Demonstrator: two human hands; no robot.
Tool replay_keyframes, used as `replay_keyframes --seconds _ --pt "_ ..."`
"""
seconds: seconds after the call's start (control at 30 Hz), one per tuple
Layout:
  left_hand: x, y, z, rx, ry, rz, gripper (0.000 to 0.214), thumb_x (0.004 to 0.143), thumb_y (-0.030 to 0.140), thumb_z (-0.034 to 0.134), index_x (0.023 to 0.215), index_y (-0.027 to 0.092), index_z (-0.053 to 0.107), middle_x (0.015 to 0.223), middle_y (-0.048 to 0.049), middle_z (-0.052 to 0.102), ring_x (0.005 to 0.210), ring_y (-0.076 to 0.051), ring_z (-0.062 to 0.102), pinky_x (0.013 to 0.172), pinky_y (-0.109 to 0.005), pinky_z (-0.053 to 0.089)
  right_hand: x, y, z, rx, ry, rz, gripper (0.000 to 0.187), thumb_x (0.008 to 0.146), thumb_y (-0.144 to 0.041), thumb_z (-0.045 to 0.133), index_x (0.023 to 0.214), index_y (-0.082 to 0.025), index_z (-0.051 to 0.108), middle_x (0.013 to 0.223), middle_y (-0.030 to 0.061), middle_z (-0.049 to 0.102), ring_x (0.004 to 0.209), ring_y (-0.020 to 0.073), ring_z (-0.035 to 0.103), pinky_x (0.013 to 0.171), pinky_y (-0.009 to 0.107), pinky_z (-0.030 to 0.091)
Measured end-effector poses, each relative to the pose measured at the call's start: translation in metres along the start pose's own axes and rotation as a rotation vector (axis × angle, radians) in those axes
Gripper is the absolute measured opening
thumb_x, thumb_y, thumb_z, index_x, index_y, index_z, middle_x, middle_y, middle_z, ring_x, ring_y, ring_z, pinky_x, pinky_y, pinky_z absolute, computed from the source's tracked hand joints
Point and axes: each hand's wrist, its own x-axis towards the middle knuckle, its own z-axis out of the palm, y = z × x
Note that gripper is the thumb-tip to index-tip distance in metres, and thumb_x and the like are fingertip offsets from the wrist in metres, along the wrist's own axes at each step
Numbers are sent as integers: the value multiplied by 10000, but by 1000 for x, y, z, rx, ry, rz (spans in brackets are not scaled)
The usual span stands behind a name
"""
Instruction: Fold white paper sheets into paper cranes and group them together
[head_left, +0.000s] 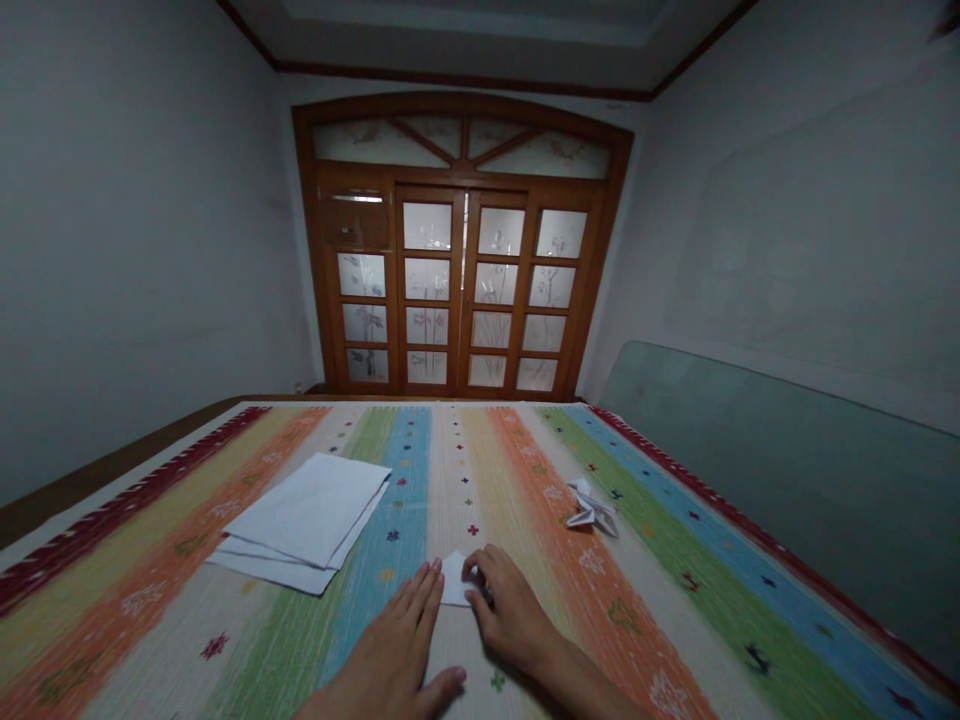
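Observation:
A small folded piece of white paper (454, 583) lies on the striped cloth between my two hands, its pointed end facing away from me. My left hand (401, 640) is flat, with fingers stretched out and thumb apart, and its fingertips touch the paper's left edge. On the paper's right side, my right hand (506, 610) is curled, thumb and forefinger bent toward each other at the edge. Whether paper is pinched between those fingers is hard to make out. The lower part of the paper is partly hidden by the hands.
A stack of white paper sheets (311, 510) lies to the left. Over on the right sits a folded paper figure (592, 508) with pointed parts. The striped tablecloth (450, 470) covers the table. A pale green panel (750, 450) stands along the right side; wooden glazed doors (460, 300) are beyond.

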Motion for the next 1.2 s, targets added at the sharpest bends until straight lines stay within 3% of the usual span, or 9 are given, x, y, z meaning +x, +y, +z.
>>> replay_keyframes --seconds 0.27,0.5,0.7,0.83,0.97,1.1,1.2 --pt "2 4 -6 41 -21 -140 834 962 640 443 1580 109 266 1644 -191 162 1518 -394 200 1219 -579 260 -1 -6 -4 -50 -61 -65 252 791 -14 595 891 -213 713 954 52 617 918 213 601 817 304 464" --pt "-4 1 -29 48 -77 -259 812 946 660 454 1567 153 326 1648 -151 190 1523 -377 192 1221 -582 250 0 -11 -14 -73 -78 -73 176 797 -84 650 836 -206 769 946 62 634 893 213 615 794 306 475" --pt "-2 -4 -30 68 -88 -274 823 954 671 432 1575 150 290 1660 -143 145 1536 -353 140 1232 -557 231 4 -5 -12 -72 -57 -49 60 834 -199 735 786 -209 770 942 59 641 916 224 595 826 341 455" --pt "5 -8 -28 96 -23 -270 727 982 610 446 1569 199 325 1667 -109 178 1539 -348 142 1229 -556 240 6 2 -6 -34 -25 -18 61 772 -189 819 783 -220 768 982 52 629 989 238 578 873 356 446" --pt "14 -14 -26 100 61 -255 588 1000 499 499 1520 230 443 1635 -100 332 1518 -352 260 1209 -545 303 7 10 -5 62 0 9 147 727 -124 841 806 -226 771 1128 66 616 1114 253 563 992 383 428" --pt "25 -20 -22 74 245 -281 353 978 360 586 1298 259 694 1464 -97 603 1403 -343 479 1153 -539 397 9 11 -6 98 -26 47 109 762 -132 799 800 -230 772 1171 78 630 1144 274 570 1023 416 424" --pt "31 -24 -19 -7 363 -270 225 908 284 678 1102 278 791 1310 -94 705 1271 -327 590 1097 -532 449 10 9 -8 100 -26 48 114 778 -121 753 827 -224 759 1090 78 661 1089 273 595 990 414 448"
